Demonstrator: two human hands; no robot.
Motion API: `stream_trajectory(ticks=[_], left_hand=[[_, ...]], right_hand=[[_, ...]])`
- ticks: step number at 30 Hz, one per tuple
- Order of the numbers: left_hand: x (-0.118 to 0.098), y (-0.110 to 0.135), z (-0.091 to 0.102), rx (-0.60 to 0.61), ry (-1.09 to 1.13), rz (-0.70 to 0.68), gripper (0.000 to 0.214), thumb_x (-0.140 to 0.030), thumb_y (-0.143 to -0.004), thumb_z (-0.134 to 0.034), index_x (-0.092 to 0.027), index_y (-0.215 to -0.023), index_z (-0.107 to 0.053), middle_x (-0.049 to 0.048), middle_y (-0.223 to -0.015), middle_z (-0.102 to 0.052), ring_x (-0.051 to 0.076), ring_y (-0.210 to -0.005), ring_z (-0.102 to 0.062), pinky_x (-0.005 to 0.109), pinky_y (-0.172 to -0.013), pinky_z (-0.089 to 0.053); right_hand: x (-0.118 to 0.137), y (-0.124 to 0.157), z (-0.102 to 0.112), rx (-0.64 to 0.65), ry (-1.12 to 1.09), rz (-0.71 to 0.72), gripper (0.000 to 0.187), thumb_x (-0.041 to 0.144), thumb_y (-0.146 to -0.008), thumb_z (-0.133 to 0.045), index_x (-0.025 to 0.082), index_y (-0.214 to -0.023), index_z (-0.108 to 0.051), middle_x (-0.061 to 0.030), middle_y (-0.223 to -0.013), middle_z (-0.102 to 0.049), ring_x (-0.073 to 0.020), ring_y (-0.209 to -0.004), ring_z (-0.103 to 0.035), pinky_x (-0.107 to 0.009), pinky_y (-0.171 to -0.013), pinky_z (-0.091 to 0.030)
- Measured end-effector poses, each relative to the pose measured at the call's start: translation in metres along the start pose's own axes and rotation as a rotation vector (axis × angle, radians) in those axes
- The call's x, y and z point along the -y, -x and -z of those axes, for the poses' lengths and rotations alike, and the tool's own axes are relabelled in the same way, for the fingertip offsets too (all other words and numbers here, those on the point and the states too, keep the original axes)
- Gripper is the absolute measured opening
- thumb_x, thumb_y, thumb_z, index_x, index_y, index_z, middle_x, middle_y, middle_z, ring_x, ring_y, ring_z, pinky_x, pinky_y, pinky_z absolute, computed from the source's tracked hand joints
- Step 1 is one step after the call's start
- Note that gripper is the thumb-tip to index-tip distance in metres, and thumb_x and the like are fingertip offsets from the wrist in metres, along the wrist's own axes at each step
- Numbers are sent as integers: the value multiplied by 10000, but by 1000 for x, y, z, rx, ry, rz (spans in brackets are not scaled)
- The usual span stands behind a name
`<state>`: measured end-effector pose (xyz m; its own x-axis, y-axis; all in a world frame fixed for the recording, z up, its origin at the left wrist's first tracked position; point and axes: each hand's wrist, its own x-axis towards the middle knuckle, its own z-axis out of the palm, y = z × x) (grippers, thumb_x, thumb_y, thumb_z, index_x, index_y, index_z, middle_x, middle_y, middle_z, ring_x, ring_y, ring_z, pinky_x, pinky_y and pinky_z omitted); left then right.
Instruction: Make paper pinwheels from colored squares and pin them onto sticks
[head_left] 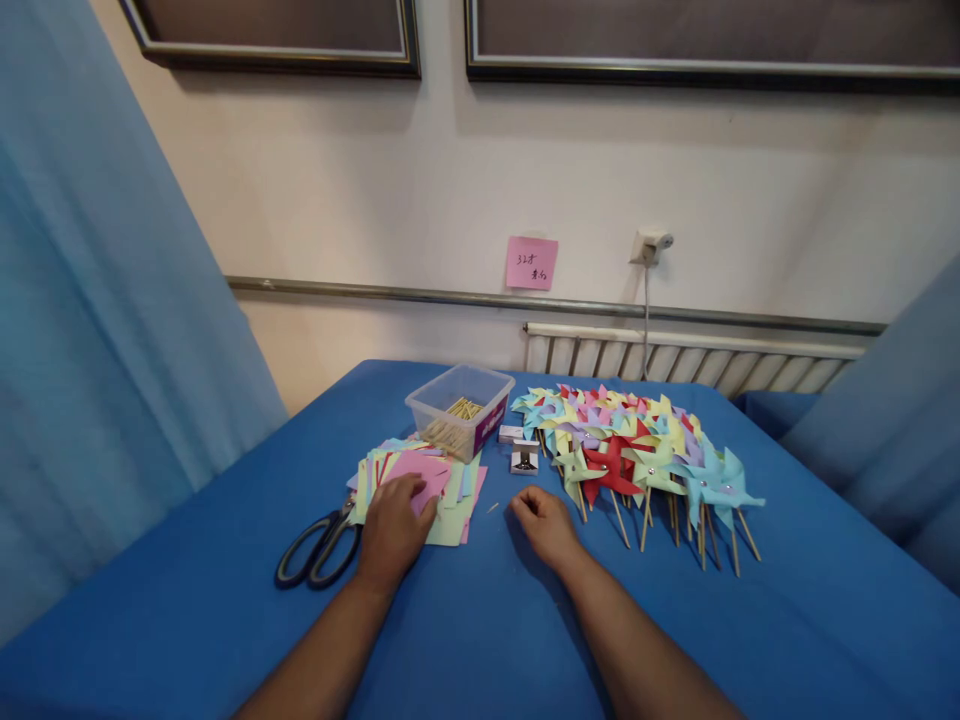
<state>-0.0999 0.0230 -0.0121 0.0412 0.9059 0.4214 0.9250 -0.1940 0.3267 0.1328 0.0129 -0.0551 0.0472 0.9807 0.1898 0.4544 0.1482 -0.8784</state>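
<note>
My left hand lies flat, fingers apart, on a stack of coloured paper squares, touching a pink sheet on top. My right hand rests on the blue tablecloth with its fingers curled in; whether they hold anything is hidden. A small wooden bit lies on the cloth between the hands. Just right of the right hand lies a wide heap of finished paper pinwheels on wooden sticks.
Black-handled scissors lie left of the paper. Behind the paper stands a clear plastic box with wooden sticks, and beside it two small white boxes. A pink note is stuck on the wall above a radiator.
</note>
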Motion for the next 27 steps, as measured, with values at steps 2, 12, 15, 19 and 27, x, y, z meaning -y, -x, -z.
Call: stream_trajectory(ticks=[2,12,15,19,27], left_hand=[[1,-1,-1,-7,4,15,331,-395,-795,-491,-153,-976,-624,116,-1089,-649,264,-1048,-556,371,-939,-394],[-1,-2,-9,-49,-66,-46,331,-387,-787,-516,-153,-998,-618,121,-1136,-633,275,-1070,-545,391,-958,-377],[2,-3,-8,-46,1,-16,318,-403,-789,-519,-160,-963,-628,117,-1125,-640,268,-1065,-554,388,-952,-387],[4,-4,-5,-47,99,65,307,-411,-779,-525,-168,-926,-644,109,-1101,-654,262,-1035,-579,382,-918,-419],[12,-7,-7,-70,236,157,264,-387,-746,-547,-190,-879,-664,88,-1074,-676,253,-972,-618,370,-880,-448]], right_hand=[[0,-1,1,13,7,-2,242,333,-796,-483,183,-671,-626,21,-585,-582,-122,-552,-498,-215,-529,-323],[0,-4,3,57,37,-13,223,327,-791,-493,172,-695,-620,6,-631,-609,-126,-589,-521,-217,-544,-321],[0,-4,3,64,41,-12,213,317,-790,-494,172,-706,-627,3,-643,-618,-129,-601,-531,-218,-552,-327],[0,-3,3,68,44,-17,209,316,-787,-499,175,-703,-627,4,-642,-617,-129,-597,-528,-220,-552,-330],[-2,-4,2,63,44,-18,205,320,-788,-500,179,-709,-627,4,-648,-617,-132,-605,-532,-221,-556,-333]])
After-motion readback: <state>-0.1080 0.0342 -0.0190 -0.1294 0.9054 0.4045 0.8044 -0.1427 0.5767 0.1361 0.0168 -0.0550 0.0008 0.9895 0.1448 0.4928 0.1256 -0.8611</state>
